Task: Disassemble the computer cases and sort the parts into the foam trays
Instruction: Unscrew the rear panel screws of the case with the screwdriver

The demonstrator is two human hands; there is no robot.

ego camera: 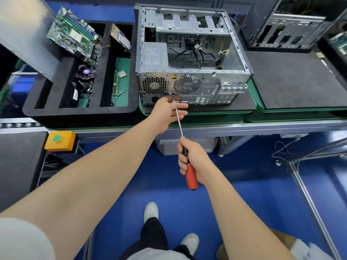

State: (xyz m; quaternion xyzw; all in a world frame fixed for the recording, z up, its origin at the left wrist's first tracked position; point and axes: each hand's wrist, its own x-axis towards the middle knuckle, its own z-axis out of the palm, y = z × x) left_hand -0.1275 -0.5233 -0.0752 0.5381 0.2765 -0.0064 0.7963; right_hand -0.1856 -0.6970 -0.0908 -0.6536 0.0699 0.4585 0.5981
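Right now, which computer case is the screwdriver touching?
The nearer silver case, where the screwdriver tip meets its rear panel; the dark case far right sits untouched.

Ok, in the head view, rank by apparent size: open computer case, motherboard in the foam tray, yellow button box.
1. open computer case, clearly largest.
2. motherboard, second.
3. yellow button box, smallest, even though it sits nearer the camera.

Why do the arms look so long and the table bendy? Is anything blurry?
Head view: the wide-angle lens stretches the arms and curves the table rail; the left edge and motherboard look smeared; the computer case and screwdriver are fairly sharp; light is even, shadows soft.
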